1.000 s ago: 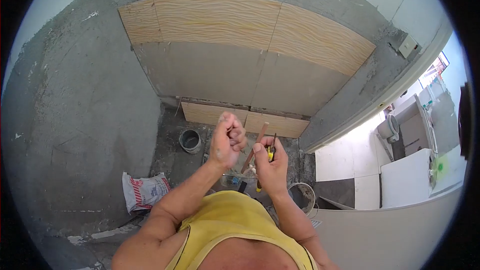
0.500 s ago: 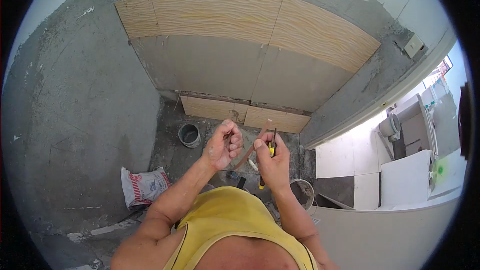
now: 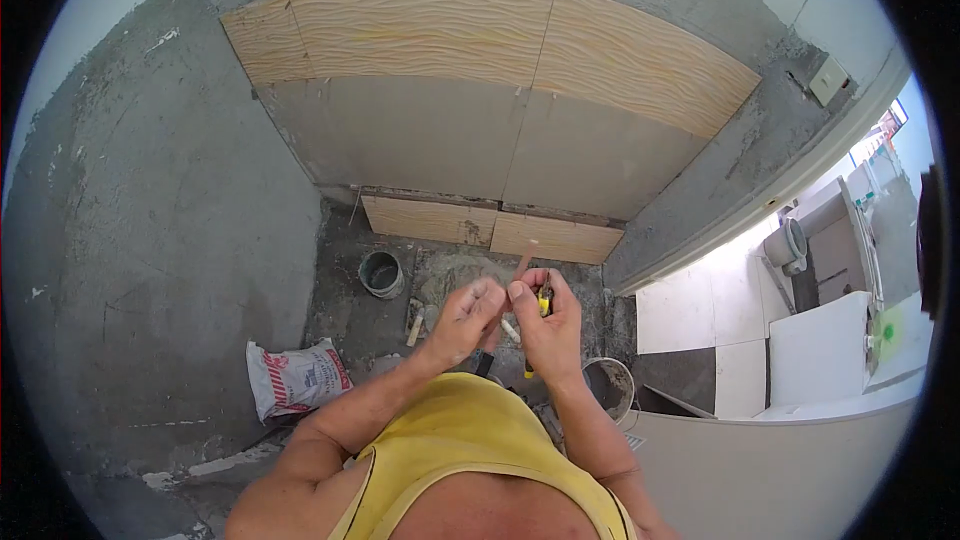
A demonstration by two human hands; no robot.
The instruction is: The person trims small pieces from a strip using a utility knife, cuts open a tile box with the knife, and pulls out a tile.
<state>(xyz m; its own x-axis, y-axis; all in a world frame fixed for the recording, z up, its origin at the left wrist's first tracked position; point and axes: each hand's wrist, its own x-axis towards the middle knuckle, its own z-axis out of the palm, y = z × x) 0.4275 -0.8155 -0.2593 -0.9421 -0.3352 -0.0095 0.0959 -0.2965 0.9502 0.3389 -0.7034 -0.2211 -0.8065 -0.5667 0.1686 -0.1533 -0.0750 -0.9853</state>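
Note:
My right hand [image 3: 552, 328] is closed around a yellow-and-black hand tool [image 3: 545, 305], which looks like pliers. Between its thumb and fingers it also grips a thin reddish-brown strip [image 3: 525, 260], whose pale tip points up and away from me. Close beside it, my left hand [image 3: 462, 324] has its fingers pinched together against the strip's middle. Whatever sits between those left fingertips is hidden. The strip's lower part runs down behind the hands.
A grey bucket [image 3: 381, 274] stands on the rough floor, left of my hands. Another bucket [image 3: 608, 388] is by my right forearm. A printed bag [image 3: 295, 378] leans at the left. Wavy tiles [image 3: 430, 25] line the wall ahead; a doorway opens at the right.
My left hand has moved right and slightly down, from loosely curled and apart to pinched against the strip beside my right hand. The right hand keeps its hold.

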